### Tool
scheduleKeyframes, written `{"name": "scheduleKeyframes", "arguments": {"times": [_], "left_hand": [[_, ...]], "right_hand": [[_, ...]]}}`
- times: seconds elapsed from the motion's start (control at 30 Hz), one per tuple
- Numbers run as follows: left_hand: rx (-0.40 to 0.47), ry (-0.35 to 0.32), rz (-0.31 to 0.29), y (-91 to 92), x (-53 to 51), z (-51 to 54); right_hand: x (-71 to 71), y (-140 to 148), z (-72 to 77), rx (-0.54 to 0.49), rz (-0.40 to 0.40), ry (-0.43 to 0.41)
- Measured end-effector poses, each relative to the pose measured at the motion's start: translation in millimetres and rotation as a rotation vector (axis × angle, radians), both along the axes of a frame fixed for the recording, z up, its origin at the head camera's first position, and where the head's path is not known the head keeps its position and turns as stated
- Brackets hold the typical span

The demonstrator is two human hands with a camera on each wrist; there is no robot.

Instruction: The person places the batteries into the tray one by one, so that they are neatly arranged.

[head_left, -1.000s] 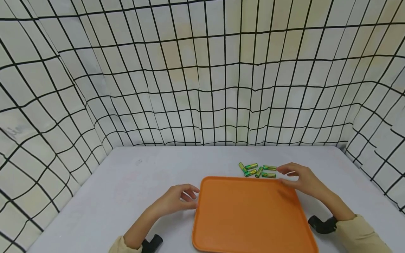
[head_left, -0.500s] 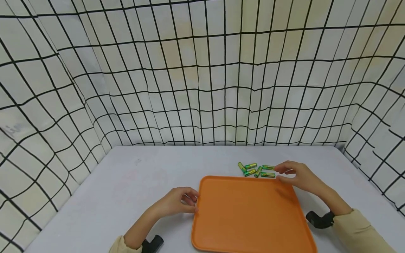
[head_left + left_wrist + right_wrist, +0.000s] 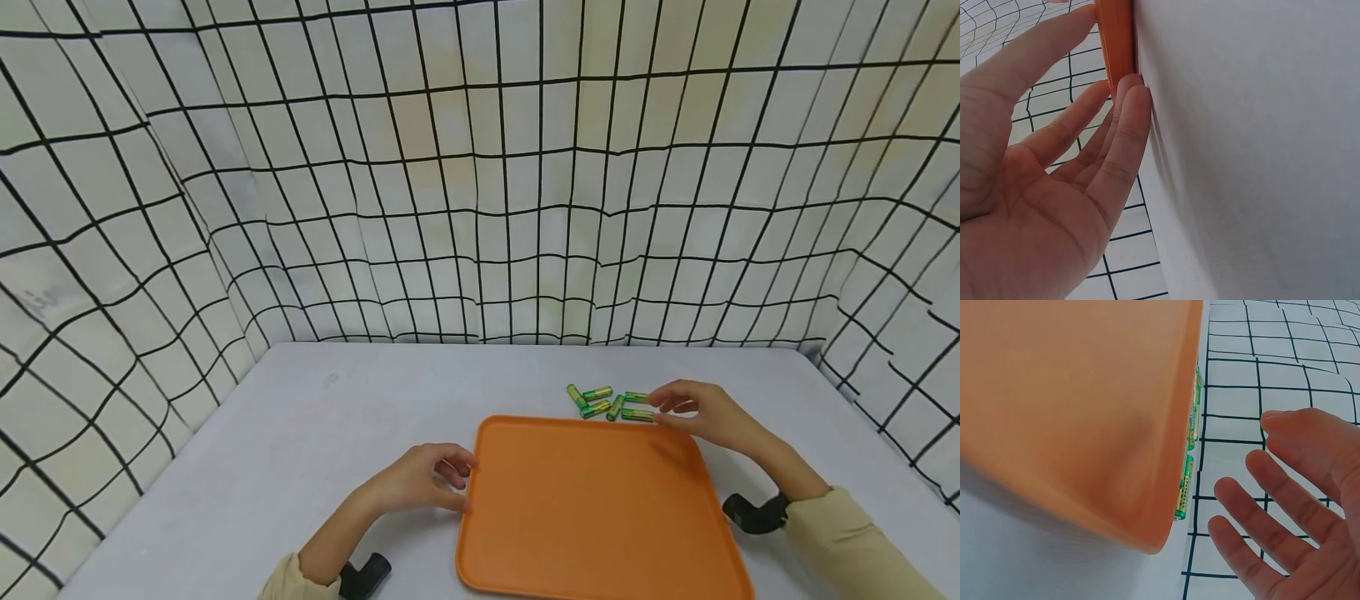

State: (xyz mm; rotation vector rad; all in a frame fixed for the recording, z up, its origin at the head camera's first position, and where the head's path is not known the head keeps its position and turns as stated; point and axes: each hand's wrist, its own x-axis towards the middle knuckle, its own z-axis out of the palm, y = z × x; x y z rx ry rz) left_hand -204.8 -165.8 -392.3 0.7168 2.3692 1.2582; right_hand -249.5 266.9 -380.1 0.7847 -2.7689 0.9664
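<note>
The right hand (image 3: 712, 413), fingers apart, holds nothing; green batteries (image 3: 615, 407) lie just beyond its fingertips — one end hidden behind them. The left hand (image 3: 418, 477), fingers relaxed, touches the orange tray (image 3: 596, 508) — near edge cut off.

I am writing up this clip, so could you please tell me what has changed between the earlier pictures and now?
The right hand moved slightly left toward the batteries, now covering one's right end in the head view. The left hand shifted slightly toward the near end along the left edge of the tray. No grip was visibly taken or released. The tray and batteries stayed put.
</note>
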Motion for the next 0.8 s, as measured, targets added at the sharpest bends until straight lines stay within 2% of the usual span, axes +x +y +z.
{"name": "scheduleKeyframes", "arguments": {"times": [0.2, 0.8], "left_hand": [[0.004, -0.016, 0.006, -0.3, 0.0, -0.3], [0.002, -0.022, 0.006, -0.8, -0.2, -0.1]], "right_hand": [[-8.8, 2.3, -3.1, -0.008, 0.021, -0.049], [-22.4, 7.3, -13.0, -0.013, 0.053, -0.103]]}}
